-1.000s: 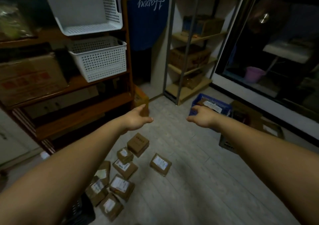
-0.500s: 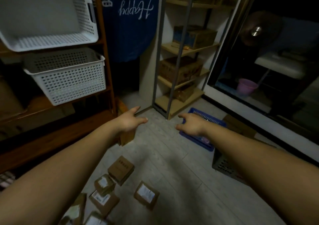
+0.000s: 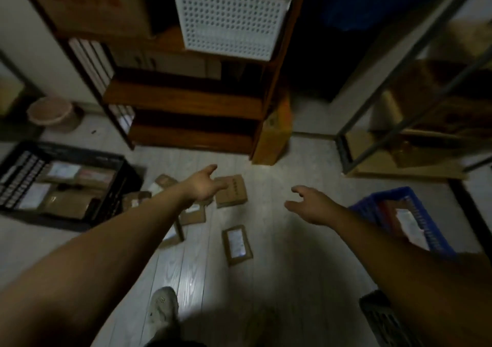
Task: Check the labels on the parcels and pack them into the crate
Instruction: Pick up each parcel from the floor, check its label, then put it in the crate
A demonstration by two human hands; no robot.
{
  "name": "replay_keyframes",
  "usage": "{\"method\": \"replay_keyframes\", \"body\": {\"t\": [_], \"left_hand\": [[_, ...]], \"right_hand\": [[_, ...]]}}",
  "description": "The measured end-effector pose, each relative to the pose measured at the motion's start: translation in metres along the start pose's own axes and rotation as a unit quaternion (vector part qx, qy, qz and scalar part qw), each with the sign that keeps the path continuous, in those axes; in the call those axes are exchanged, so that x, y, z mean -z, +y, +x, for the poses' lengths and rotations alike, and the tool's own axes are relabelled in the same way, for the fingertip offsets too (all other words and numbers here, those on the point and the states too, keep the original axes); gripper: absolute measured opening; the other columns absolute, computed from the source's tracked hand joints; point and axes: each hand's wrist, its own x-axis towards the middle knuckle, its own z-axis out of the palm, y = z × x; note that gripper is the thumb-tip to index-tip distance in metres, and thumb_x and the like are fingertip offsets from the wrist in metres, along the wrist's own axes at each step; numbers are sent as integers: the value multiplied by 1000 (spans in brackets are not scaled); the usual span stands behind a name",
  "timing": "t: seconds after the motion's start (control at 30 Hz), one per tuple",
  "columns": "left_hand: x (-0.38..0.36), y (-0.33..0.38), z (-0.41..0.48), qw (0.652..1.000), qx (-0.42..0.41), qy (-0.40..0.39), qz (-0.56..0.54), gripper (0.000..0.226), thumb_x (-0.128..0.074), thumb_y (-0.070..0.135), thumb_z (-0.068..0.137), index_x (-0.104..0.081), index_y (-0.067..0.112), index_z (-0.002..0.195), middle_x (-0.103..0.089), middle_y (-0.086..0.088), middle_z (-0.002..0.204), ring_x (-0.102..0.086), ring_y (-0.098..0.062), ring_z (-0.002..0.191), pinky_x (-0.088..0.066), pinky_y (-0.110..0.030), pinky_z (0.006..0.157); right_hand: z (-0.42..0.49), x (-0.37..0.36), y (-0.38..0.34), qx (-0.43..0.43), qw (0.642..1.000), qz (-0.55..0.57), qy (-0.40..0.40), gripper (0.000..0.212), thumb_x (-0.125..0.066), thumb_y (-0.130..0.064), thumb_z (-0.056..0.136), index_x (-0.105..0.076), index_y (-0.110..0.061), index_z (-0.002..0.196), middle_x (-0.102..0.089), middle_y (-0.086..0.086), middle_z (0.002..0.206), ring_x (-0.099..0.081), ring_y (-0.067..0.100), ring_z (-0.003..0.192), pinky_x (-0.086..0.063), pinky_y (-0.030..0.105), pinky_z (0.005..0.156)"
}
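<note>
At your far left the black plastic crate [image 3: 117, 194] sits on the pale plank floor [image 3: 271, 272] already holding parcels, loose brown cardboard parcels [image 3: 234, 194] lie beside it under your left hand [image 3: 202, 186], fingers straight and empty, and your right hand [image 3: 311, 205] hovers, fingers spread, near the blue plastic basket [image 3: 383, 194].

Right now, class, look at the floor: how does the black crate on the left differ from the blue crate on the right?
The black crate holds several parcels; the blue crate shows only one labelled parcel. The black crate lies unobstructed; the blue crate is partly hidden by the right forearm. Both are slotted crates on the floor.
</note>
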Motion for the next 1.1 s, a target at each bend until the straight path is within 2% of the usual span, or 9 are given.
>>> {"method": "replay_keyframes", "body": {"t": [0.23, 0.33, 0.47, 0.53, 0.67, 0.73, 0.8, 0.87, 1.1], "left_hand": [[-100, -129, 55, 995, 92, -6, -36, 65, -64, 30, 87, -33, 20, 143, -46, -7, 140, -52, -11, 101, -40, -18, 82], [-153, -197, 114, 992, 123, -4, -23, 76, -63, 38, 86, -22, 21, 148, -28, -5, 153, -35, -24, 133, -31, -28, 99], [-232, -292, 201, 987, 151, -4, -49, 81, -65, 34, 85, -17, 23, 149, -23, -9, 154, -31, -29, 137, -32, -34, 103], [-270, -335, 241, 985, 155, -11, -78, 84, -66, 30, 84, -13, 20, 149, -24, -11, 154, -33, -30, 136, -33, -33, 101], [-333, -405, 302, 975, 172, -25, -138, 89, -68, 24, 84, -9, 8, 148, -36, -16, 147, -52, -22, 114, -45, -11, 66], [-355, -427, 325, 972, 164, -40, -164, 60, -66, 20, 86, -35, 9, 135, -50, -15, 135, -58, -11, 88, -48, -9, 50], [-369, -442, 344, 970, 137, -70, -187, 31, -59, 16, 90, -52, 10, 119, -58, -15, 128, -64, -18, 93, -56, -24, 74], [-374, -444, 357, 964, 114, -72, -227, 37, -54, 10, 93, -50, 7, 129, -58, -15, 129, -60, -26, 110, -48, -42, 97], [-302, -372, 347, 963, -7, -8, -270, 72, -66, 20, 85, -23, 37, 140, -63, 0, 117, -67, -19, 97, -56, -38, 81]], "right_hand": [[113, -126, 81, -18, 996, 32, -79, 74, -55, -51, 88, -24, -21, 148, -32, 10, 151, -39, 28, 131, -35, 30, 94], [182, -201, 117, -21, 995, 47, -85, 75, -56, -49, 88, -22, -20, 149, -32, 11, 151, -40, 29, 131, -36, 30, 92], [275, -311, 169, -32, 993, 79, -79, 76, -57, -44, 89, -20, -17, 149, -33, 12, 151, -41, 29, 130, -38, 30, 91], [317, -364, 195, -43, 991, 98, -80, 76, -59, -40, 90, -19, -16, 149, -35, 12, 150, -45, 29, 128, -42, 23, 78], [380, -447, 235, -66, 989, 107, -82, 70, -59, -37, 91, -25, -11, 146, -42, 12, 145, -48, 28, 124, -38, 22, 71], [405, -474, 248, -64, 986, 135, -81, 57, -58, -33, 93, -35, -11, 140, -49, 11, 139, -53, 27, 120, -43, 23, 73], [426, -493, 254, -34, 980, 173, -91, 45, -56, -28, 94, -44, -12, 134, -55, 10, 134, -57, 24, 115, -50, 30, 84], [435, -499, 253, -4, 979, 188, -76, 40, -55, -23, 94, -47, -12, 132, -55, 10, 134, -56, 25, 117, -46, 32, 90], [401, -427, 203, 84, 941, 327, 31, 25, -57, -21, 92, -49, -38, 108, -65, -2, 118, -63, 9, 90, -52, 25, 77]]}}
